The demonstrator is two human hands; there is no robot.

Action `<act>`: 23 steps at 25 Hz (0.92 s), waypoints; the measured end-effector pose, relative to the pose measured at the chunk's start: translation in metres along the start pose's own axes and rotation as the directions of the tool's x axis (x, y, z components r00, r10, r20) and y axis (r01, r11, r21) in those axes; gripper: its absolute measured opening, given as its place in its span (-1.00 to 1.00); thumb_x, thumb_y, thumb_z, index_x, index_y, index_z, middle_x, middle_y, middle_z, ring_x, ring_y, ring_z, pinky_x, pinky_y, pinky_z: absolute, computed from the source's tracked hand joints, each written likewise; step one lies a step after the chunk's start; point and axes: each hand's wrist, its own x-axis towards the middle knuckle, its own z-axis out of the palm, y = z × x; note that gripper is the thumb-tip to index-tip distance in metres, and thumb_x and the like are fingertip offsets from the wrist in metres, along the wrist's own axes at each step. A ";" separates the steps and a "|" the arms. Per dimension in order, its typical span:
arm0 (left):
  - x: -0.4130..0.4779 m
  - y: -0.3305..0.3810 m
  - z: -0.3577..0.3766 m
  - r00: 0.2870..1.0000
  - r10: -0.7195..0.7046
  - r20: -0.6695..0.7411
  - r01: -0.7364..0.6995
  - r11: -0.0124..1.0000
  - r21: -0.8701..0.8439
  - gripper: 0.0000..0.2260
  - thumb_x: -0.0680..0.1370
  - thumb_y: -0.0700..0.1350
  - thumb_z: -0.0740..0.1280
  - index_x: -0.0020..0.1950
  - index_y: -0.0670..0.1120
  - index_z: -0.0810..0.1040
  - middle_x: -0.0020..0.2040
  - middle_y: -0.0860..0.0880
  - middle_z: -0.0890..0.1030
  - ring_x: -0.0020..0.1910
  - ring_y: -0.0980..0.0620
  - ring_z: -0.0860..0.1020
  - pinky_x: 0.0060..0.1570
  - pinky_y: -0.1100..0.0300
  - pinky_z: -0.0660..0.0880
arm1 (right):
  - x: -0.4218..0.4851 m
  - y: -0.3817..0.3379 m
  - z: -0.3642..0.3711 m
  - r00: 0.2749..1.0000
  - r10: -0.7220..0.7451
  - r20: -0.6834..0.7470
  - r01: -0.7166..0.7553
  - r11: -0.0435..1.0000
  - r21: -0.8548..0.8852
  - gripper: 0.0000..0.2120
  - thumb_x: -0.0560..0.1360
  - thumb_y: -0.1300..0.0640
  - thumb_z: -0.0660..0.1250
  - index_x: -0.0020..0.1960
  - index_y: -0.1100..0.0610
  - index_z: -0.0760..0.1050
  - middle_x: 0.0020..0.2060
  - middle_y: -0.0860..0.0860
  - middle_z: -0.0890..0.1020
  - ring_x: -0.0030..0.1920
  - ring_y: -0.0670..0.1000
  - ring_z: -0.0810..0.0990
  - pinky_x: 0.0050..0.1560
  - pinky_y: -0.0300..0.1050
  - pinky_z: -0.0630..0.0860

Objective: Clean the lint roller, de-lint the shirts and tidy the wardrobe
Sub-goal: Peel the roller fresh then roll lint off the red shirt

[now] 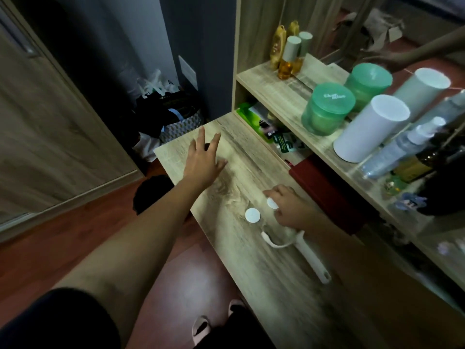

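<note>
Head view: wood-grain counter above a reddish floor, a laundry basket beyond its far end. Left hand, fingers spread and empty, hovers over a small dark object, mostly hidden, near the far left corner. Right hand pinches a white disc mid-counter; a second disc lies just beside it. Lint roller frame lies near the right edge. Green jars and white cylinders stand on the shelf.
</note>
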 end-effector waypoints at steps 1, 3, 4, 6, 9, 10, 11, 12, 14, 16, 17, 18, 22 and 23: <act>0.005 -0.003 0.006 0.999 -0.015 0.028 0.014 0.999 0.038 -0.40 0.58 0.08 0.20 0.53 -0.06 0.03 0.54 -0.23 -0.11 0.46 -0.35 0.04 0.42 -0.13 0.08 | 0.003 0.000 0.003 0.999 -0.014 0.036 0.015 0.999 -0.032 -0.41 0.44 0.24 0.25 0.45 0.03 0.22 0.33 0.05 0.32 0.34 0.09 0.28 0.28 -0.02 0.36; 0.010 -0.004 0.014 0.995 -0.052 0.087 0.048 0.998 0.045 -0.43 0.59 0.03 0.19 0.52 -0.12 0.05 0.53 -0.27 -0.06 0.44 -0.36 0.09 0.40 -0.13 0.12 | 0.008 0.002 0.007 0.997 -0.033 0.067 0.040 0.995 -0.092 -0.45 0.48 0.20 0.28 0.43 -0.01 0.25 0.35 0.04 0.32 0.34 0.09 0.28 0.23 -0.04 0.38; 0.012 -0.004 0.018 0.993 -0.060 0.097 0.058 0.998 0.030 -0.45 0.59 -0.04 0.21 0.51 -0.15 0.07 0.51 -0.29 -0.02 0.42 -0.37 0.14 0.38 -0.12 0.16 | 0.011 0.002 0.008 0.997 -0.041 0.068 0.050 0.991 -0.128 -0.48 0.49 0.19 0.28 0.42 -0.01 0.28 0.35 0.04 0.33 0.33 0.09 0.29 0.22 -0.05 0.38; 0.010 -0.002 0.020 0.996 -0.043 0.080 0.044 0.999 -0.008 -0.51 0.57 -0.22 0.22 0.47 -0.20 0.14 0.44 -0.31 0.12 0.27 -0.39 0.32 0.25 -0.13 0.31 | 0.016 0.001 0.010 0.997 -0.054 0.054 0.063 0.978 -0.199 -0.54 0.52 0.21 0.26 0.40 0.02 0.32 0.32 0.05 0.37 0.31 0.09 0.31 0.22 -0.08 0.37; 0.002 0.002 0.015 1.000 -0.012 0.003 0.013 0.993 -0.119 -0.59 0.54 -0.31 0.18 0.39 -0.22 0.27 0.31 -0.30 0.28 0.09 -0.34 0.44 0.09 -0.14 0.43 | 0.020 0.001 0.011 1.000 -0.026 0.014 0.028 0.983 -0.183 -0.54 0.53 0.29 0.24 0.40 0.07 0.31 0.32 0.08 0.39 0.31 0.10 0.33 0.24 -0.07 0.36; -0.003 0.004 0.013 0.999 -0.034 -0.027 0.028 0.984 -0.177 -0.61 0.54 -0.31 0.18 0.38 -0.21 0.29 0.30 -0.28 0.30 0.11 -0.31 0.45 0.09 -0.10 0.44 | 0.019 0.002 0.012 1.000 -0.009 0.004 0.009 0.987 -0.159 -0.54 0.53 0.30 0.24 0.40 0.08 0.31 0.33 0.10 0.38 0.32 0.10 0.33 0.24 -0.06 0.37; -0.009 0.006 0.011 0.996 -0.057 -0.064 0.040 0.970 -0.241 -0.62 0.54 -0.30 0.21 0.36 -0.20 0.32 0.29 -0.26 0.31 0.12 -0.27 0.45 0.09 -0.04 0.44 | 0.018 0.003 0.012 1.000 -0.004 -0.001 0.004 0.988 -0.157 -0.54 0.53 0.29 0.24 0.40 0.09 0.30 0.33 0.11 0.37 0.32 0.11 0.34 0.25 -0.05 0.37; -0.016 0.008 0.007 0.991 -0.072 -0.111 0.035 0.952 -0.304 -0.63 0.54 -0.27 0.23 0.36 -0.19 0.33 0.27 -0.24 0.33 0.12 -0.22 0.46 0.07 0.05 0.43 | 0.018 0.003 0.013 1.000 -0.009 0.002 0.009 0.984 -0.180 -0.55 0.53 0.27 0.24 0.39 0.08 0.30 0.32 0.11 0.38 0.31 0.11 0.34 0.25 -0.05 0.37; -0.032 0.015 -0.001 0.981 -0.092 -0.171 0.012 0.908 -0.419 -0.63 0.55 -0.21 0.28 0.35 -0.17 0.35 0.24 -0.21 0.37 0.12 -0.13 0.47 0.05 0.23 0.36 | 0.016 0.002 0.010 1.000 -0.028 -0.008 0.026 0.977 -0.210 -0.55 0.53 0.22 0.25 0.40 0.06 0.29 0.30 0.11 0.41 0.30 0.11 0.34 0.26 -0.04 0.35; -0.047 0.019 -0.007 0.972 -0.138 -0.193 0.021 0.859 -0.511 -0.61 0.55 -0.15 0.30 0.36 -0.15 0.36 0.25 -0.19 0.40 0.16 -0.07 0.45 0.06 0.28 0.34 | 0.014 -0.003 0.003 0.995 -0.048 -0.087 0.038 0.992 -0.118 -0.52 0.53 0.18 0.27 0.42 0.03 0.27 0.30 0.09 0.43 0.29 0.12 0.35 0.29 -0.02 0.33; -0.053 0.019 -0.010 0.966 -0.178 -0.188 0.044 0.828 -0.559 -0.60 0.55 -0.13 0.30 0.37 -0.14 0.36 0.27 -0.17 0.42 0.19 -0.04 0.45 0.08 0.27 0.36 | 0.010 -0.007 -0.002 0.986 -0.042 -0.160 0.042 0.999 -0.002 -0.51 0.52 0.17 0.28 0.42 0.02 0.26 0.30 0.08 0.44 0.30 0.12 0.37 0.28 -0.03 0.33; -0.059 0.018 -0.011 0.957 -0.235 -0.172 0.083 0.786 -0.613 -0.59 0.55 -0.11 0.30 0.38 -0.13 0.35 0.29 -0.15 0.43 0.21 -0.01 0.45 0.11 0.24 0.39 | 0.006 -0.010 -0.008 0.970 -0.014 -0.242 0.052 0.987 0.152 -0.50 0.52 0.17 0.29 0.42 0.04 0.27 0.29 0.08 0.45 0.29 0.10 0.39 0.27 -0.04 0.34; -0.080 0.015 -0.010 0.894 -0.443 0.062 0.260 0.402 -0.878 -0.55 0.58 -0.09 0.27 0.44 -0.14 0.31 0.30 -0.16 0.45 0.14 -0.05 0.51 0.10 0.02 0.54 | -0.018 -0.029 -0.020 0.905 0.136 -0.404 0.168 0.757 0.631 -0.53 0.49 0.19 0.34 0.37 0.08 0.34 0.19 -0.01 0.51 0.21 -0.01 0.50 0.18 -0.19 0.44; -0.084 0.017 -0.010 0.887 -0.444 0.128 0.277 0.288 -0.916 -0.56 0.58 -0.11 0.26 0.44 -0.16 0.31 0.28 -0.17 0.47 0.14 -0.07 0.52 0.04 0.07 0.57 | -0.022 -0.033 -0.022 0.907 0.145 -0.396 0.186 0.704 0.685 -0.54 0.49 0.19 0.35 0.36 0.08 0.36 0.18 -0.02 0.52 0.19 -0.04 0.50 0.15 -0.27 0.45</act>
